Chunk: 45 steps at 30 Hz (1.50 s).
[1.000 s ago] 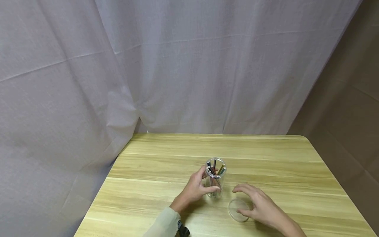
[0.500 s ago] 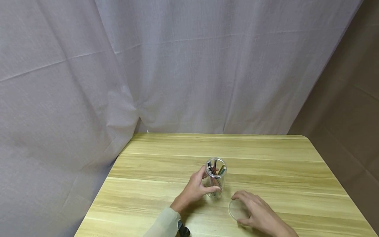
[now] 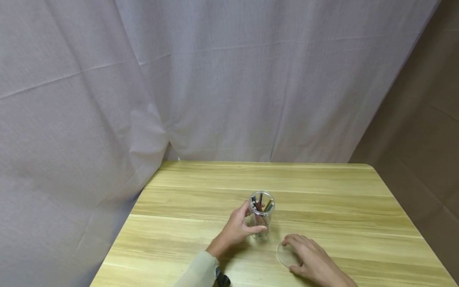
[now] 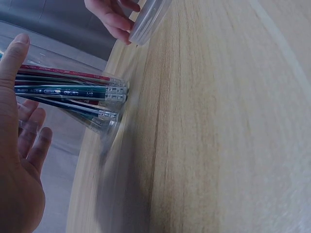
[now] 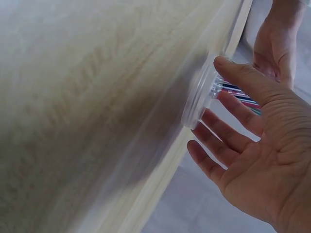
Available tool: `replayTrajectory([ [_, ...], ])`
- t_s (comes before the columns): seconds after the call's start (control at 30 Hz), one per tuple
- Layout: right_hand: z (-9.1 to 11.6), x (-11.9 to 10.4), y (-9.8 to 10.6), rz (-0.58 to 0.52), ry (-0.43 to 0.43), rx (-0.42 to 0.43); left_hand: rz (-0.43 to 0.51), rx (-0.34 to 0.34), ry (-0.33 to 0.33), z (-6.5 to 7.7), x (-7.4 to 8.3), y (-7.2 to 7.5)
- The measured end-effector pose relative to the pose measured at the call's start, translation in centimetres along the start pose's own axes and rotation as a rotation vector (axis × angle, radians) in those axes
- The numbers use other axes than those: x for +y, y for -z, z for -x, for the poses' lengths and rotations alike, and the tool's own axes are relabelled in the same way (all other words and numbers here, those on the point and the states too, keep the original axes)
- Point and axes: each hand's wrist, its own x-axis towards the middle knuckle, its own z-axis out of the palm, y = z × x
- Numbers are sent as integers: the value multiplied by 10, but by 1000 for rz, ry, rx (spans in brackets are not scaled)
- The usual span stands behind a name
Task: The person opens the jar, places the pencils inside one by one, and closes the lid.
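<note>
A clear jar (image 3: 269, 223) stands on the table with several pencils (image 3: 258, 206) inside it. My left hand (image 3: 236, 227) holds the jar from the left, thumb in front and fingers behind. In the left wrist view the pencils (image 4: 63, 91) show red, green and dark blue barrels through the clear wall. To the right of the jar, a round clear lid (image 3: 288, 255) lies near the tabletop. My right hand (image 3: 313, 257) grips the lid's edge; the right wrist view has the thumb on one side of the lid (image 5: 198, 94) and fingertips at the other.
The wood-grain table (image 3: 201, 187) reaches back to a grey curtain (image 3: 229, 99). Darker cloth (image 3: 419, 131) hangs on the right. A black strap device (image 3: 222, 279) is on the left wrist.
My right hand has come down over the lid, and its thumb and fingers have closed in on the edge. The left hand and jar have stayed in place.
</note>
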Motion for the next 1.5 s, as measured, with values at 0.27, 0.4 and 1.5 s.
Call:
replayTrajectory([
  [0.27, 1, 3, -3, -17, -18, -40, 9, 0, 0, 0, 0, 0],
  [0.4, 3, 3, -3, -11, -22, -25, 7, 1, -9, 0, -1, 0],
  [1.5, -61, 8, 113, 109, 143, 325, 8, -8, -25, -1, -1, 1],
])
